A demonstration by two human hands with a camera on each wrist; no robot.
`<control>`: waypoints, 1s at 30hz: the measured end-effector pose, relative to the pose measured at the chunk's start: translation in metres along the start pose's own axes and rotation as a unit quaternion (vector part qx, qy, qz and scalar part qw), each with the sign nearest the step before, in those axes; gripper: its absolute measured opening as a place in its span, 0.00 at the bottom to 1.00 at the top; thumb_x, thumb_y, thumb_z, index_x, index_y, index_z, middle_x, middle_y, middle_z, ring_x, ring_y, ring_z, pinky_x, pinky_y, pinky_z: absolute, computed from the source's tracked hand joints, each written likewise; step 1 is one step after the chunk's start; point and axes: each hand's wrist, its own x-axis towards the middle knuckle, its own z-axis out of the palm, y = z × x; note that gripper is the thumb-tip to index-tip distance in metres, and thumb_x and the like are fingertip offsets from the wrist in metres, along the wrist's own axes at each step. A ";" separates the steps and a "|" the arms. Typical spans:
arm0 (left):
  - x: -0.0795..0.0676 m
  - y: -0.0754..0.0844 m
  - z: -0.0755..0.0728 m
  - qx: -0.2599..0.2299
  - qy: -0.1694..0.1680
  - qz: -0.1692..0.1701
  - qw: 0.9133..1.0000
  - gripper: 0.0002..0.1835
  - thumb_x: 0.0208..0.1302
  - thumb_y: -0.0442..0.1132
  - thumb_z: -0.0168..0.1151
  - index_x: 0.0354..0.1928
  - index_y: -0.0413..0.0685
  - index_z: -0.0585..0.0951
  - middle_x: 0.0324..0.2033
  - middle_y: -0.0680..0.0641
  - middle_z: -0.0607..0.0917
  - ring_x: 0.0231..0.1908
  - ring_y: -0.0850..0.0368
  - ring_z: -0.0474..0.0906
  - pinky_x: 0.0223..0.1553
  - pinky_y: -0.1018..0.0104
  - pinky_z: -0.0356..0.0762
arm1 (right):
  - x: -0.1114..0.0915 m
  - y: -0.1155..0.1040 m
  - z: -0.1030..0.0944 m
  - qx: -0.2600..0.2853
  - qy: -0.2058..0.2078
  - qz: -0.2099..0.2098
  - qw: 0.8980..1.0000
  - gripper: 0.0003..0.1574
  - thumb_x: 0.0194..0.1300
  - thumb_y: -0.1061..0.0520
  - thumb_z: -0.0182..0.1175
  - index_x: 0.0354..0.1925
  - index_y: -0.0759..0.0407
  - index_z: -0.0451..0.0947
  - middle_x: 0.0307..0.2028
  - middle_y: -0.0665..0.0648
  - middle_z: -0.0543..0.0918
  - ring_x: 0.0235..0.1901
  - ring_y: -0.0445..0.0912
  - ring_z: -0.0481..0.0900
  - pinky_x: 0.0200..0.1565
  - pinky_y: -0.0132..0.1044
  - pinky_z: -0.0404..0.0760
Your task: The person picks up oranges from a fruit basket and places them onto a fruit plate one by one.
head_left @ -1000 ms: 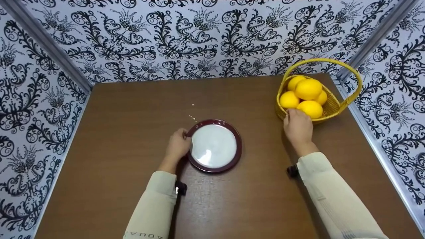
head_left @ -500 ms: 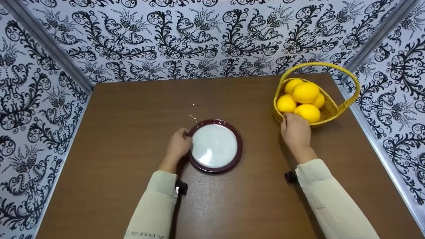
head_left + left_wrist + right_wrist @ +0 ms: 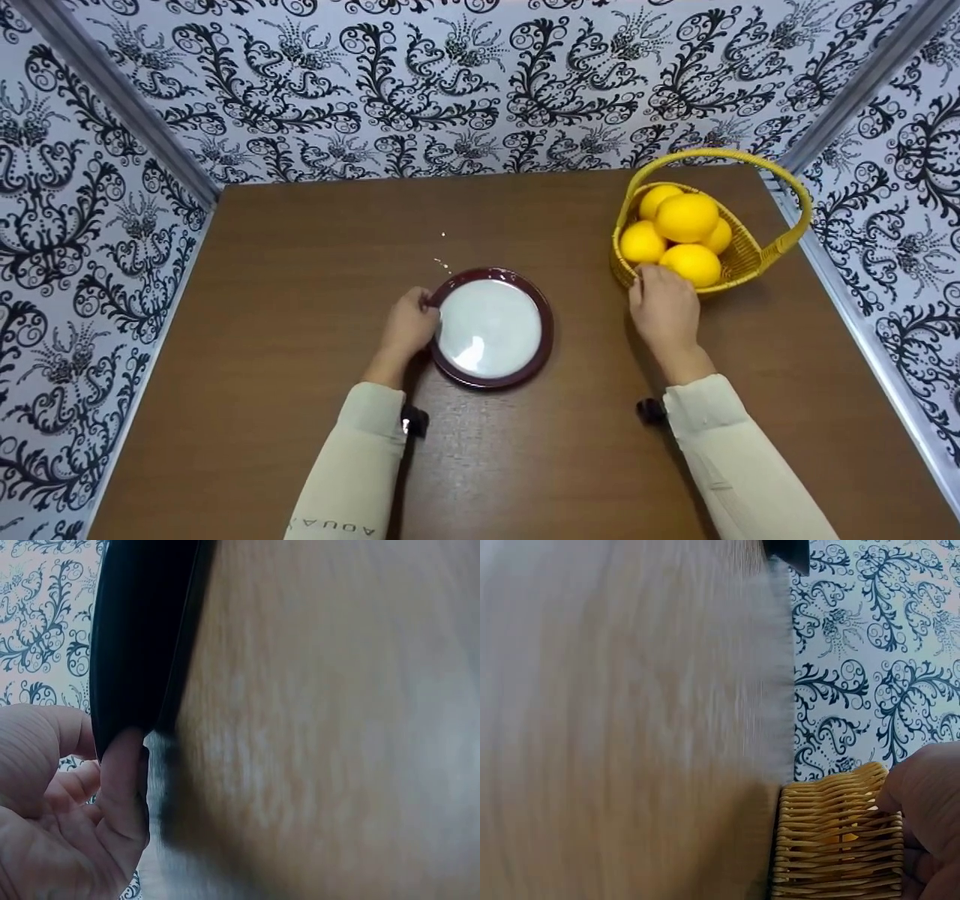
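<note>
While your left hand (image 3: 411, 324) pinches the plate (image 3: 491, 327) at its left edge, your right hand (image 3: 664, 311) grips the basket (image 3: 742, 255) by the near part of its rim, the thumb against the woven outer wall. How far the right fingers reach inside, you cannot tell from these views. The plate is near the middle of the desk (image 3: 225, 375), and the basket is at the far right, well apart from it.

Judging by its shine, your plate is glazed, so expect it to be stiff, rather slippery and breakable; its raised dark-red border gives you the surest hold. Your basket looks light in itself, with walls that may flex a little, but the fruit probably gives it most of its weight. A one-sided rim grip could let it tip, so the tall arched handle (image 3: 786, 241) would likely give you a steadier carry.

Inside the basket you can see five lemons (image 3: 687, 217), bunched toward its left side with one sitting on top of the others, while woven wall shows at the right. Your plate bears only a bright reflection on its pale centre.
</note>
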 end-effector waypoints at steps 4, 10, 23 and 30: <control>-0.001 0.000 0.000 -0.002 0.006 0.009 1.000 0.12 0.63 0.33 0.55 0.47 0.40 0.81 0.31 0.47 0.79 0.34 0.52 0.76 0.35 0.64 0.75 | -0.005 -0.008 0.000 0.000 0.003 0.007 1.000 0.13 0.71 0.61 0.61 0.49 0.69 0.81 0.44 0.70 0.87 0.44 0.67 0.83 0.52 0.62 0.80; -0.001 0.000 0.000 -0.008 0.013 0.014 1.000 0.12 0.63 0.32 0.56 0.46 0.39 0.82 0.30 0.47 0.80 0.32 0.53 0.76 0.32 0.67 0.74 | -0.010 -0.019 0.002 0.005 -0.001 0.018 1.000 0.14 0.72 0.59 0.62 0.50 0.68 0.82 0.45 0.68 0.87 0.46 0.66 0.83 0.53 0.61 0.80; -0.002 0.000 0.000 -0.010 0.009 0.011 1.000 0.12 0.62 0.32 0.56 0.46 0.39 0.81 0.31 0.47 0.79 0.32 0.52 0.76 0.32 0.66 0.75 | -0.023 -0.038 0.002 0.013 -0.004 0.016 1.000 0.14 0.71 0.59 0.62 0.49 0.68 0.82 0.44 0.68 0.88 0.44 0.65 0.83 0.53 0.60 0.80; -0.001 -0.001 0.000 -0.007 0.004 0.009 1.000 0.12 0.63 0.32 0.55 0.47 0.40 0.81 0.30 0.48 0.78 0.30 0.54 0.75 0.28 0.69 0.73 | -0.027 -0.044 0.001 0.016 -0.012 0.016 1.000 0.14 0.71 0.60 0.63 0.49 0.68 0.82 0.45 0.67 0.88 0.45 0.65 0.83 0.52 0.58 0.80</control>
